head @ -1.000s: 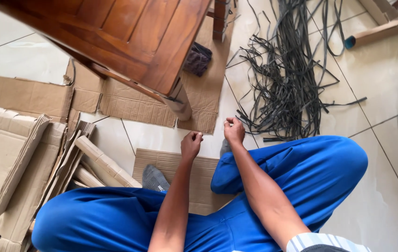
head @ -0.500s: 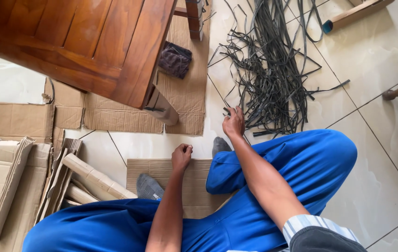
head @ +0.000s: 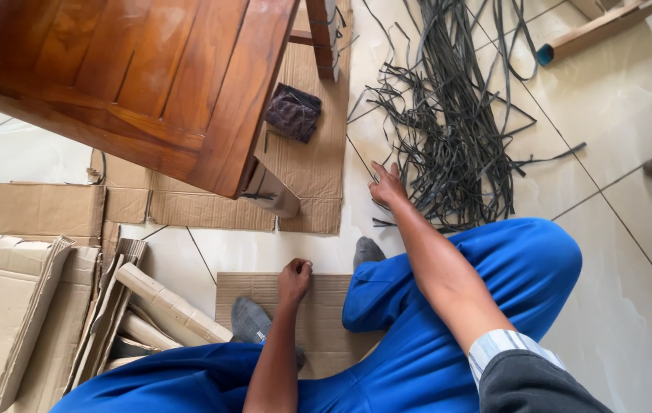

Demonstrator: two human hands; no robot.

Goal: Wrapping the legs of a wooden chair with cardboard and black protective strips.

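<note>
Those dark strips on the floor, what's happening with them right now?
A person in blue trousers sits on the tiled floor. Their right hand reaches out, fingers spread, onto the edge of the pile of dark strips. The left hand is closed in a fist over a cardboard sheet. A wooden chair stands nearby.

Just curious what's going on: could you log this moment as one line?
right hand: open, reaching into dark strips | left hand: closed fist above cardboard sheet | wooden furniture at upper left
</note>
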